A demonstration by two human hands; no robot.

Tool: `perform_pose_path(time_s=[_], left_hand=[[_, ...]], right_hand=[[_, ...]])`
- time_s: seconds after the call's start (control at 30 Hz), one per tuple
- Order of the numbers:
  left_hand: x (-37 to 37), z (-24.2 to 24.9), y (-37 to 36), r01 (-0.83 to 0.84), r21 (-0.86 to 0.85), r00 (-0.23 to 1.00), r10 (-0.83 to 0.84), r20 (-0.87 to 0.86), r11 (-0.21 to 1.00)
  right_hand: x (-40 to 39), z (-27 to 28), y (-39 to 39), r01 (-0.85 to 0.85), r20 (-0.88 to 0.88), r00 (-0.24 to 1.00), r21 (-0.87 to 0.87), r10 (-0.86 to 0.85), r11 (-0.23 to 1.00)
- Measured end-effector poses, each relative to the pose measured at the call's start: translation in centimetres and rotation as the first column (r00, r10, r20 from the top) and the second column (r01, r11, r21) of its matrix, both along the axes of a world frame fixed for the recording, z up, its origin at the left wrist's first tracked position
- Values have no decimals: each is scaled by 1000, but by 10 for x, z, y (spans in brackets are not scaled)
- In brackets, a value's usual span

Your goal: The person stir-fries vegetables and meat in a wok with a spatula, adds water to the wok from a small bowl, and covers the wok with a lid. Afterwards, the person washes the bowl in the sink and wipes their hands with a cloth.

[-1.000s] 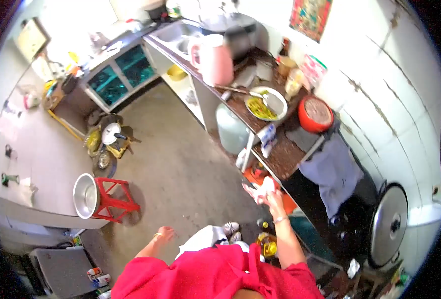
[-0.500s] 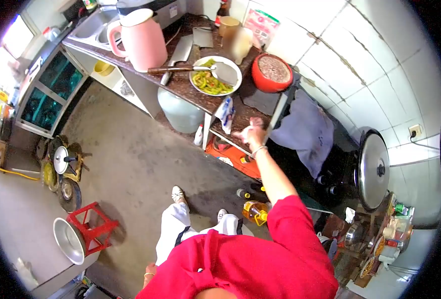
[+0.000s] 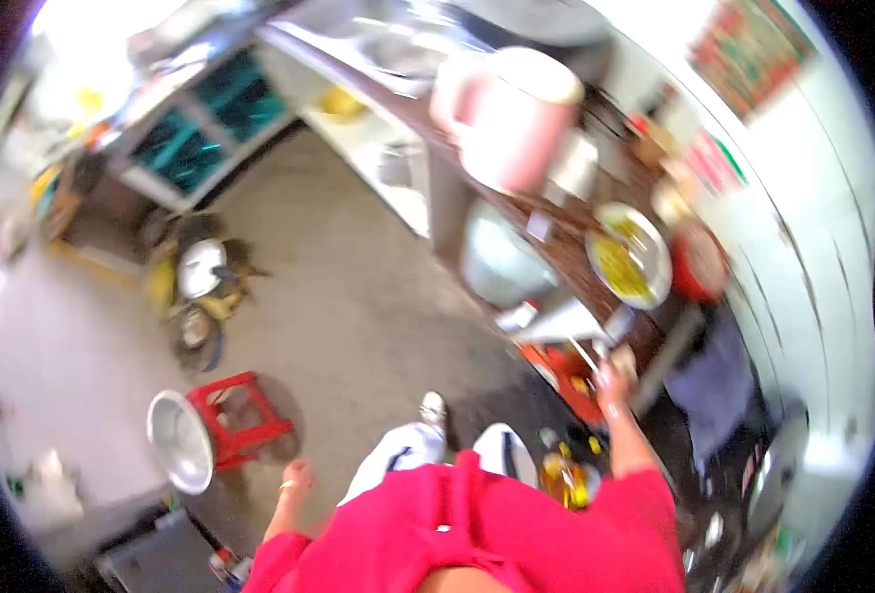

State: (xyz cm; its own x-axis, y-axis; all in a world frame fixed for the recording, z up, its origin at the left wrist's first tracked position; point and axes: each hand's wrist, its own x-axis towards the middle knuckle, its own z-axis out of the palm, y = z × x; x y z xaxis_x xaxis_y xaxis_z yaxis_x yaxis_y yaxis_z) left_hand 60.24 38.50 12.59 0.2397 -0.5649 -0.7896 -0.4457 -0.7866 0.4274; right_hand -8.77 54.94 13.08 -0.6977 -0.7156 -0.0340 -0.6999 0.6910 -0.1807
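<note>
Both hands were in view, but heavy blur smeared most of the scene. The right hand (image 3: 615,374) was raised toward the edge of the counter (image 3: 566,259), near the long grey bar (image 3: 667,358) that ran slantwise just beside it; whether the fingers gripped that bar or only lay close to it could not be told, nor could their spread. Below that hand, an orange crate (image 3: 568,381) sat under the counter, its contents too smeared to name. Up and beyond the right hand stood a plate of greenish food (image 3: 627,259) and a red bowl (image 3: 697,267), both blurred, and farther along the counter a pink kettle (image 3: 507,127), its outline doubled by the motion. A dark cloth (image 3: 719,381) hung to the right of the hand. Down by the right forearm, a yellow oil bottle (image 3: 562,476) stood on the floor, half hidden by the red sleeve (image 3: 645,524).

The left hand (image 3: 297,476) hung low beside the body, held nothing, fingers seemingly loosely curled, a ring just discernible. To its left, a red stool (image 3: 240,420) carried a tilted metal basin (image 3: 178,440).
</note>
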Motion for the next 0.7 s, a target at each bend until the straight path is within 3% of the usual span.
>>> perform_pose_path(time_s=[0.03, 0.07, 0.1, 0.13, 0.17, 0.2, 0.23, 0.27, 0.33, 0.4, 0.47, 0.53, 0.6, 0.67, 0.7], left_hand=[[-30, 24, -17, 60, -23, 998, -61, -23, 998], [-30, 3, -25, 38, -62, 996, -43, -76, 997], [-13, -45, -37, -75, 24, 930, 79, -360, 997], [-34, -42, -50, 361, -210, 921, -383, -73, 909], [-64, -17, -64, 311, -268, 927, -353, -123, 912], [-91, 9, -81, 273, -317, 923, -340, -180, 908], [-107, 12, -97, 360, -347, 895, -426, -135, 866], [-121, 14, -111, 451, -365, 855, -512, -85, 814], [-156, 30, -143, 478, -381, 830, -549, -100, 791], [-190, 42, -176, 509, -471, 770, -625, -125, 721], [-231, 73, -209, 434, -600, 759, -632, -159, 672], [-262, 106, -245, 377, -652, 774, -611, -169, 658], [-278, 118, -292, 357, -851, 806, -588, 71, 385], [-276, 130, -338, 293, -841, 823, -567, -20, 454], [-275, 134, -359, 301, -844, 824, -567, -4, 444]], right_hand=[[11, 16, -5, -81, 89, 992, -124, 92, 989], [16, 26, -15, 277, 475, 844, 8, -247, 961], [21, 29, -19, 591, 780, 526, -49, -338, 805], [2, -14, -3, 166, 438, 871, 167, -223, 972], [16, 6, -21, -46, 368, 930, 196, -30, 980], [24, 15, -44, -612, 273, 764, 591, 584, 525], [51, 38, -67, -407, 496, 843, 338, 207, 849], [75, 57, -86, -10, 751, 650, 163, -117, 987], [87, -2, -124, -260, 645, 759, 165, 95, 952], [136, 54, -206, -381, 640, 662, -162, 391, 910], [172, 85, -284, -515, 439, 600, -427, 668, 743], [202, 116, -355, -512, 452, 446, -579, 773, 634], [221, 148, -419, -501, 442, 95, -753, 892, 426], [233, 163, -467, -516, 508, -83, -758, 857, 399], [234, 166, -487, -509, 496, -89, -768, 863, 389]])
